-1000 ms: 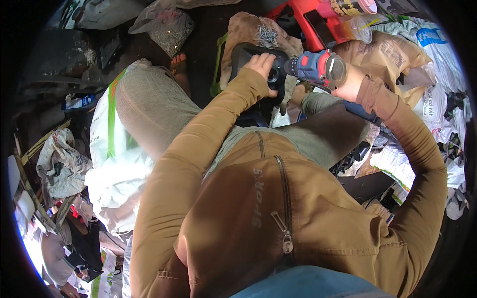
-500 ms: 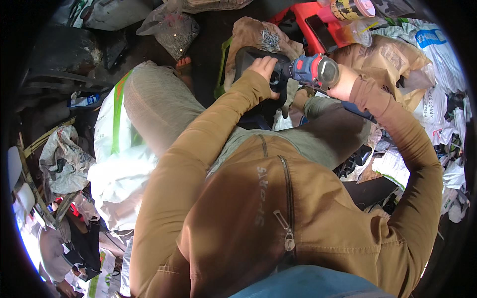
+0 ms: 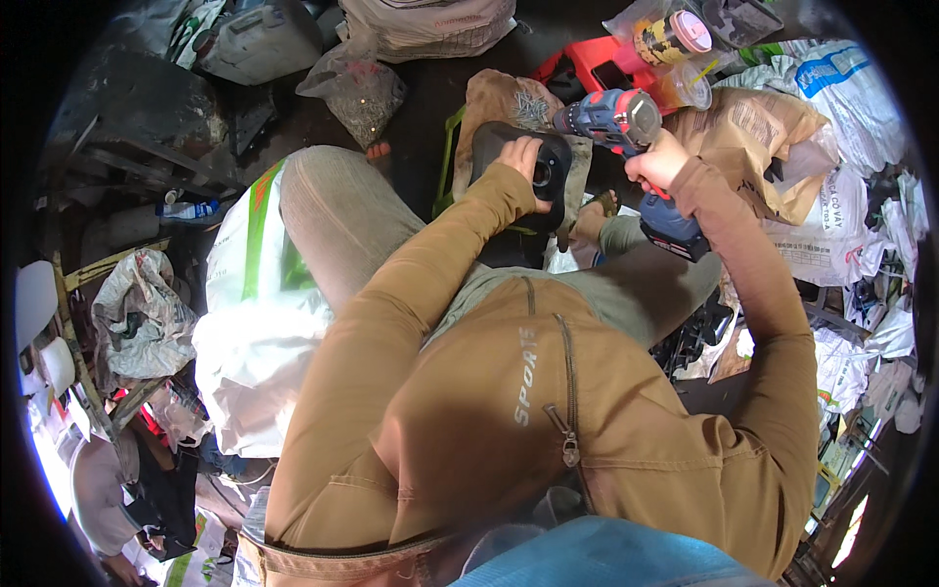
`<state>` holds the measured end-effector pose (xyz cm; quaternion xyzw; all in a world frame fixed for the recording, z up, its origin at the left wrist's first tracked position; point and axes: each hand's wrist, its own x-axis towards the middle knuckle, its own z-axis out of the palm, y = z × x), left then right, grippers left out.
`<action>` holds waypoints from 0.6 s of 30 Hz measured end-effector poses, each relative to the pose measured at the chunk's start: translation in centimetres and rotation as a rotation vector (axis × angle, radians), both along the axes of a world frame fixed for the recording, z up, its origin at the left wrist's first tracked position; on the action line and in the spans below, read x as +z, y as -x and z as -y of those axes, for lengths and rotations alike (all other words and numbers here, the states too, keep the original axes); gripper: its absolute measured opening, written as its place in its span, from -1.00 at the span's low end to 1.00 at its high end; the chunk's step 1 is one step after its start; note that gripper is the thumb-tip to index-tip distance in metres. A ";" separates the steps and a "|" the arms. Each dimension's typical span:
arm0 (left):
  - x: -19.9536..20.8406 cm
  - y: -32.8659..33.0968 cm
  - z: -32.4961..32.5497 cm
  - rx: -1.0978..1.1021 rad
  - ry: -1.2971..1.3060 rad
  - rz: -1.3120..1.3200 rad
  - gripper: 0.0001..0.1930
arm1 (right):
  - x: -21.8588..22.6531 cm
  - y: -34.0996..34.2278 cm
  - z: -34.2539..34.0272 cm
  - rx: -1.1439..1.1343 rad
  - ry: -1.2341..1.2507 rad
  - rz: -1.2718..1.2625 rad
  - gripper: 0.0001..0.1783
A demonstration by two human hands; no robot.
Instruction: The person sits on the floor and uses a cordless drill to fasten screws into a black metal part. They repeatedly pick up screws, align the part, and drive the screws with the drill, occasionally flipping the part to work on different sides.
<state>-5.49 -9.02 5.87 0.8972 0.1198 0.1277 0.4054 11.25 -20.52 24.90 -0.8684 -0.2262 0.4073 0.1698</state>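
Observation:
My left hand (image 3: 523, 166) grips a black plastic part (image 3: 489, 147) with a rounded outline, held in front of my knees. A dark round opening shows on its right side, next to my fingers. In my right hand (image 3: 662, 161) is a blue and grey cordless drill (image 3: 614, 117), held by its handle, its battery hanging low near my right thigh. The drill's chuck points left and sits apart from the black part. Whether a bit is fitted I cannot make out. Just beyond, a pile of grey screws (image 3: 535, 110) lies on a brown cloth (image 3: 479, 98).
A red holder (image 3: 584, 61) at the far side carries a phone (image 3: 611, 76) and stands by drink cups (image 3: 673, 37). Right of the drill lies a brown paper sack (image 3: 758, 127). A white bag (image 3: 235, 382) leans at my left leg; a clear bag (image 3: 357, 93) sits beyond.
The drill has moved away from the black part, up and to the right, and its battery now shows. My left hand still holds the part. The whole view has shifted slightly.

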 end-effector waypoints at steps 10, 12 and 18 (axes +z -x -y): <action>0.3 0.0 0.0 0.012 -0.019 -0.044 0.05 | -4.8 -2.0 -4.1 -0.015 -0.002 -0.003 -0.88; 0.4 0.0 0.1 0.020 -0.019 -0.064 0.05 | -5.1 -2.0 -4.8 -0.011 -0.023 -0.011 -0.88; 0.1 0.0 0.3 0.025 -0.038 -0.067 0.07 | -6.6 -2.6 -5.8 -0.012 -0.002 0.001 -0.88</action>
